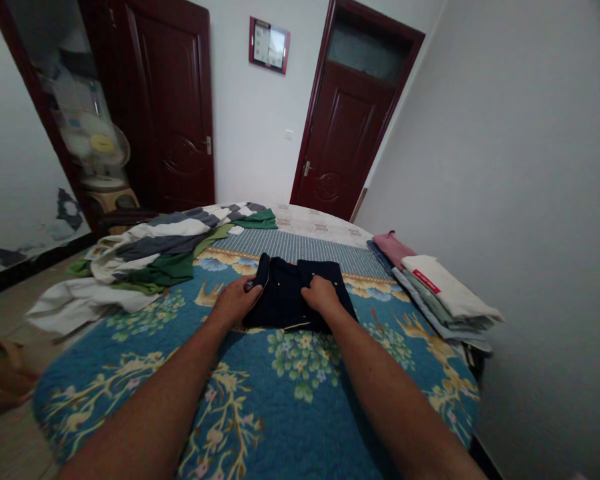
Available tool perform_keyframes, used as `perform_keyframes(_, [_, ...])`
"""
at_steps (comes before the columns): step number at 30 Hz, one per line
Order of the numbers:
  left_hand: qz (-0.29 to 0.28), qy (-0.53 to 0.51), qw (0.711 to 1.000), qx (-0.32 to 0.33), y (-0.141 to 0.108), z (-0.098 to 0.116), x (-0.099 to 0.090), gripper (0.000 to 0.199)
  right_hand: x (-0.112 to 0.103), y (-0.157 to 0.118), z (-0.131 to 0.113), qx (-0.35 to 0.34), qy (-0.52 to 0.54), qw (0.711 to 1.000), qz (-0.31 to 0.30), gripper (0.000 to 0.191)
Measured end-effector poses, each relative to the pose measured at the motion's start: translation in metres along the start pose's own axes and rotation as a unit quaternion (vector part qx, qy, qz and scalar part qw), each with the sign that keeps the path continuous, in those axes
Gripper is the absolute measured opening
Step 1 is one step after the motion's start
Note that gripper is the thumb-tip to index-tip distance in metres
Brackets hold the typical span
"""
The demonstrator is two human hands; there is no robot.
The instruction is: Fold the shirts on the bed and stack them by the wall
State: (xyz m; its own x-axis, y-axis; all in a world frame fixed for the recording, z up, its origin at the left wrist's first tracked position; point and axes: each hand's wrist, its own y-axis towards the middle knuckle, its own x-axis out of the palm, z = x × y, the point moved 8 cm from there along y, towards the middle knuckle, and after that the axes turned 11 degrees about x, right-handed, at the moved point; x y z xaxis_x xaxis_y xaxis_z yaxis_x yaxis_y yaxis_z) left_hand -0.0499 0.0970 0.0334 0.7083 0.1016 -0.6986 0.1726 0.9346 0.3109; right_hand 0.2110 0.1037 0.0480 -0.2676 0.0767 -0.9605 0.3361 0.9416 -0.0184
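A dark navy garment, partly folded, lies on the blue flowered cover near the middle of the table. Small pale dots, perhaps buttons, and light edging show on it; its exact kind I cannot tell. At its left edge, my left hand grips the cloth between thumb and fingers. My right hand is closed on the fabric right of the middle, with its fingertips partly hidden. Both forearms reach in from the near side, over the cover.
On the left of the table is a loose heap of green, grey and white clothes, with a white piece hanging over the edge. Folded clothes are stacked at the right edge, close to the wall. A fan stands beyond, by the doorway.
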Motion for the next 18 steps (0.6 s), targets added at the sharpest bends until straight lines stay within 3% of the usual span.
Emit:
perform_keyframes(8, [-0.001,-0.003,1.000,0.002,0.000,-0.005,0.005,0.050,0.004,0.013,0.002,0.012,0.076,0.997,-0.025,0.023])
perform_keyframes(10, [0.029,0.017,0.999,0.019,0.000,-0.001,0.000,0.049,0.009,0.010,0.001,0.007,0.125,0.991,-0.051,0.026])
perform_keyframes(12, [0.093,0.054,0.991,0.081,-0.004,0.016,-0.011,0.047,0.012,0.005,0.002,-0.009,0.207,0.974,-0.096,0.032])
perform_keyframes(14, [0.145,0.078,0.972,0.169,-0.015,0.046,-0.021,0.045,0.002,0.003,0.009,-0.036,0.291,0.950,-0.105,0.034])
perform_keyframes(16, [0.133,0.072,0.955,0.254,-0.029,0.081,-0.017,0.046,-0.024,0.005,0.025,-0.061,0.321,0.945,-0.032,0.035])
perform_keyframes(18, [0.061,0.062,0.941,0.328,-0.044,0.114,0.003,0.054,-0.050,0.008,0.045,-0.079,0.272,0.956,0.068,0.039])
